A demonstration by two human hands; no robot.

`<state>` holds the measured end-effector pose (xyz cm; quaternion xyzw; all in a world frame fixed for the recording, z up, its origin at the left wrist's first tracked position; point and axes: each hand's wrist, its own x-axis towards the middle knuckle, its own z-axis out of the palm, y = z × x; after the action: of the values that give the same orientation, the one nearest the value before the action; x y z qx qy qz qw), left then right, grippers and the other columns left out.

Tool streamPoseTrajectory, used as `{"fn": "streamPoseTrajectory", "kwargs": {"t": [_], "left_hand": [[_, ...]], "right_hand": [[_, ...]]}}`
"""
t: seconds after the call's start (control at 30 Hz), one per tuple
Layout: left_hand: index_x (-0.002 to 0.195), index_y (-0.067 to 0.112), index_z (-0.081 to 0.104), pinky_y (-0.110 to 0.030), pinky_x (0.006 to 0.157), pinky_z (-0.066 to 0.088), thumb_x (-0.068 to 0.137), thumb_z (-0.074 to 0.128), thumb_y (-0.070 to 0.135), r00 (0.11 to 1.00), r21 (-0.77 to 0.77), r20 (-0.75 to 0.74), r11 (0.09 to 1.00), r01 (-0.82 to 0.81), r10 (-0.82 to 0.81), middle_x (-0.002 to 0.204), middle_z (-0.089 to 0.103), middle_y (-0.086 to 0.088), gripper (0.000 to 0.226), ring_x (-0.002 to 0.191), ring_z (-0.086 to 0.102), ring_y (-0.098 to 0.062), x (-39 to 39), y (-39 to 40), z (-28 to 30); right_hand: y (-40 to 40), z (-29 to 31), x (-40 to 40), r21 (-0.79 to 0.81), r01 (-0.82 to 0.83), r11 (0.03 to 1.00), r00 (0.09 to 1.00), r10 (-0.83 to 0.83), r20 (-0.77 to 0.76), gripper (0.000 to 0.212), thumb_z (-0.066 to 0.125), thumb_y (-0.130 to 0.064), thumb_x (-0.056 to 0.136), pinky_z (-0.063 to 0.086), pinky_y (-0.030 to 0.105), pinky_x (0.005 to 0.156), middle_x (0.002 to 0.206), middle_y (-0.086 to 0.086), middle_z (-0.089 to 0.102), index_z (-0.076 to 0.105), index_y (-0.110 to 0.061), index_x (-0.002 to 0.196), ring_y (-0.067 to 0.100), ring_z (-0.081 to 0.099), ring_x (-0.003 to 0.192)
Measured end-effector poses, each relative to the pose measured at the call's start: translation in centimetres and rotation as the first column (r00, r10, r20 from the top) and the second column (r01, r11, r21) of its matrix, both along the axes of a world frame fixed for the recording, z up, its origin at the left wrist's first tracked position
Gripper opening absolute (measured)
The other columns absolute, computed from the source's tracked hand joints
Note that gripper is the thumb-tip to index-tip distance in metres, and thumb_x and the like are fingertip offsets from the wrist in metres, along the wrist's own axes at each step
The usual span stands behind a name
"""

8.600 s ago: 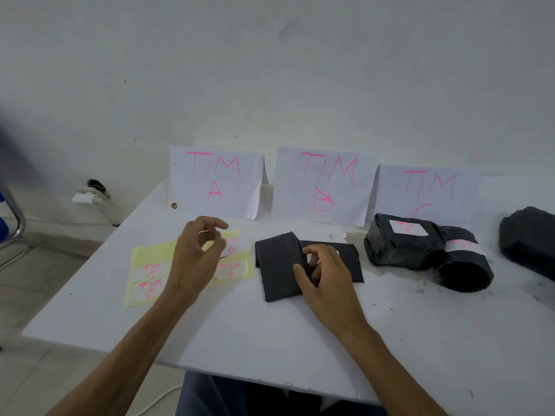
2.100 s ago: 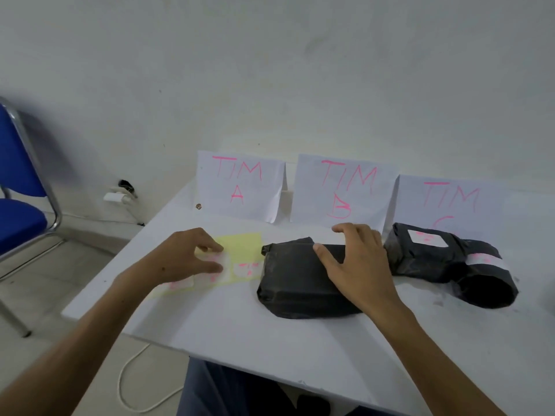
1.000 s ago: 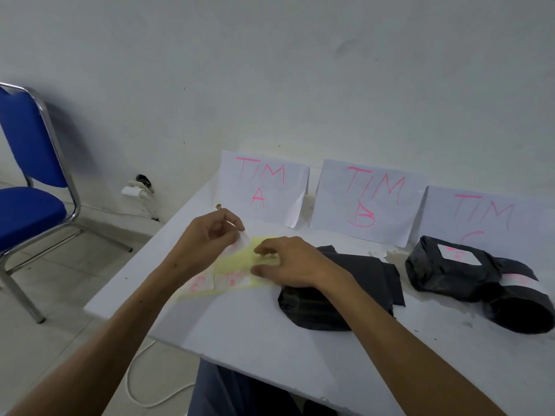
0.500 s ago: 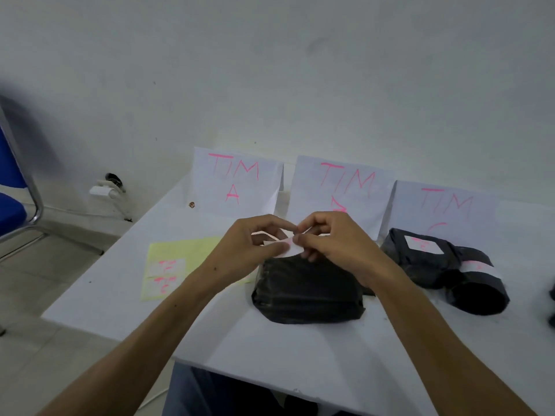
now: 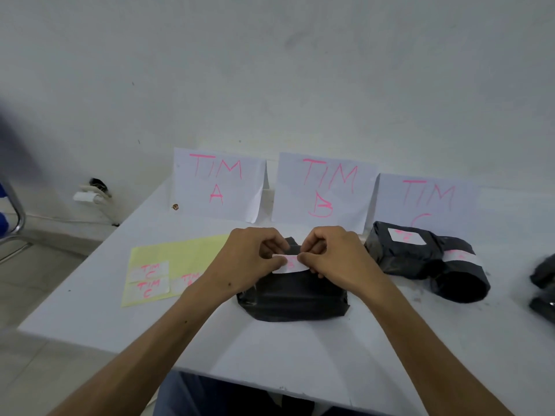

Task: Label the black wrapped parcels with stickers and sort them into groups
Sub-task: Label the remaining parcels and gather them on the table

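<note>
A white rectangular table, set against a pale wall, is seen from above with three upright white paper signs lettered in pink: "TIM A", "TIM B" and "TIM C". At the table's middle, in front of the B sign, a flat black plastic-wrapped parcel is laid, and a small white paper sticker with pink lettering is held just over its far edge. The sticker is pinched at its left end by the thumb and forefinger of the left hand and at its right end by those of the right hand, the other fingers of both being curled in. The parcel is judged to be light and soft, its film slick and creased, so a hold across the flat body or by both short edges is suggested, and the sticker would best be smoothed down from one end to avoid wrinkles. Two labelled black wrapped parcels are grouped before the C sign, just beside the working parcel and close enough to be nudged. More black wrapping is glimpsed at the right edge. A pale yellow backing sheet with remaining stickers marked "TIM C" is left flat on the left, partly hidden by the left forearm. A small brown object, too small to identify, is noted by the A sign.
</note>
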<state>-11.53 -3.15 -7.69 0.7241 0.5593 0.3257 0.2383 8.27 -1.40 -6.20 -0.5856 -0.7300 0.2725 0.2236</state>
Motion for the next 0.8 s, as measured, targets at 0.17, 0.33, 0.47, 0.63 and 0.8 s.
{"fn": "streamPoseTrajectory", "kwargs": {"t": [0.17, 0.33, 0.47, 0.63, 0.8], "left_hand": [[0.097, 0.025, 0.077, -0.017, 0.080, 0.056, 0.082, 0.081, 0.020, 0.996, 0.009, -0.087, 1.000, 0.006, -0.005, 0.086, 0.073, 0.014, 0.016, 0.078, 0.068, 0.000, 0.1, 0.2, -0.3], [0.099, 0.030, 0.079, -0.024, 0.088, 0.051, 0.088, 0.075, 0.030, 0.971, 0.117, -0.240, 0.992, 0.037, -0.008, 0.103, 0.064, 0.012, 0.012, 0.094, 0.059, -0.007, 0.1, 0.0, -0.4], [0.103, 0.037, 0.080, -0.024, 0.088, 0.043, 0.089, 0.072, 0.038, 0.954, 0.152, -0.298, 0.988, 0.027, 0.020, 0.116, 0.063, 0.016, 0.016, 0.109, 0.051, -0.006, -1.2, -0.8, -1.0], [0.098, 0.032, 0.076, -0.020, 0.089, 0.039, 0.081, 0.079, 0.045, 0.957, 0.153, -0.222, 0.976, -0.154, 0.186, 0.119, 0.060, 0.011, 0.022, 0.112, 0.054, -0.008, -2.6, -1.4, -1.5], [0.120, 0.024, 0.052, -0.032, 0.090, 0.051, 0.084, 0.067, 0.060, 0.953, -0.059, -0.069, 0.952, -0.301, 0.297, 0.122, 0.054, 0.006, 0.054, 0.108, 0.058, -0.014, -1.6, -2.1, -2.4]], "right_hand": [[-0.4, -0.1, -0.3, 0.068, 0.015, 0.998, 0.993, -0.023, 0.113, 0.016, 0.079, -0.033, 0.085, 0.058, 0.032, 0.079, 0.079, -0.012, 0.065, 0.065, -0.027, 0.087, 0.007, 0.063, 0.078], [-1.1, -0.3, -0.5, 0.189, -0.043, 0.981, 0.961, -0.011, 0.277, 0.032, 0.074, -0.043, 0.089, 0.057, 0.036, 0.087, 0.107, -0.009, 0.058, 0.057, -0.034, 0.114, 0.013, 0.060, 0.097], [-1.1, -0.7, 0.6, 0.239, -0.162, 0.957, 0.945, 0.081, 0.316, 0.023, 0.066, -0.042, 0.094, 0.050, 0.034, 0.100, 0.123, -0.010, 0.054, 0.063, -0.041, 0.117, 0.011, 0.049, 0.118], [-1.0, -2.2, 1.6, 0.129, 0.044, 0.991, 0.991, -0.060, 0.118, 0.050, 0.068, -0.049, 0.091, 0.041, 0.035, 0.107, 0.138, -0.005, 0.047, 0.048, -0.033, 0.134, 0.016, 0.041, 0.132], [-0.8, -3.0, 1.9, 0.055, 0.117, 0.992, 0.988, -0.121, 0.093, 0.037, 0.064, -0.052, 0.093, 0.042, 0.028, 0.093, 0.119, -0.005, 0.055, 0.057, -0.027, 0.119, 0.016, 0.050, 0.117]]}}
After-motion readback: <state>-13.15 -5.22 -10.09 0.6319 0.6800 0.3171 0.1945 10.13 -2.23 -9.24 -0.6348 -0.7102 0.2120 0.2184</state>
